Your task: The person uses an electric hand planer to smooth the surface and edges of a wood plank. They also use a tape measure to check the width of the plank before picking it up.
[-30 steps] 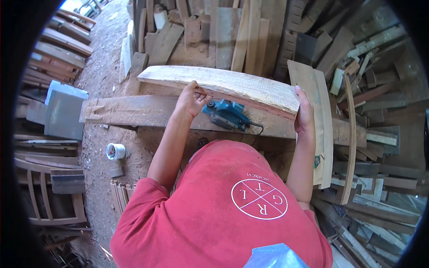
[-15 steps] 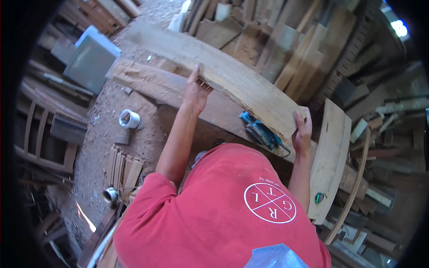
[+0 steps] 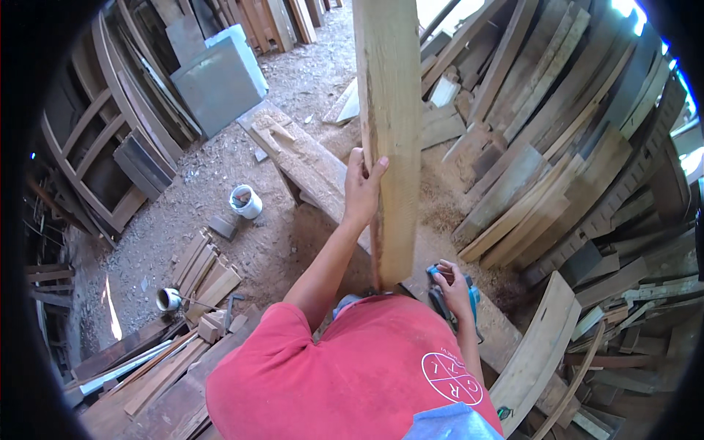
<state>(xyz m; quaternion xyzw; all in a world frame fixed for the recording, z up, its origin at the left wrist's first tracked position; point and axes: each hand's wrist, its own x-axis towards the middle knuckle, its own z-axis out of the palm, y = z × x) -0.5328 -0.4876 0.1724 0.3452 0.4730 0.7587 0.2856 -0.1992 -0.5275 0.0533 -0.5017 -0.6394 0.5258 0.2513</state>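
My left hand (image 3: 364, 188) grips the near left edge of a long pale wooden plank (image 3: 397, 110), its thumb on the plank's face. The plank now stands steeply in front of me, its top running out of the picture and its lower end close to my body. My right hand (image 3: 456, 292) is at a blue and black power planer (image 3: 471, 293), fingers curled on its upper part. That tool sits on a dusty wooden bench board (image 3: 319, 167) running from far left to near right. Part of the planer is hidden behind my hand.
Stacked boards (image 3: 557, 183) lean at the right. A curved plank (image 3: 539, 348) with a green tape measure (image 3: 504, 413) lies near right. On the dirt floor at left are a white bucket (image 3: 249, 207), a small can (image 3: 169, 298) and wood offcuts (image 3: 198, 268). Window-like frames (image 3: 95, 165) stand far left.
The plank has swung from lying across in both hands to pointing away from me, held by my left hand alone. My right hand has let go of its near end and come down to the planer.
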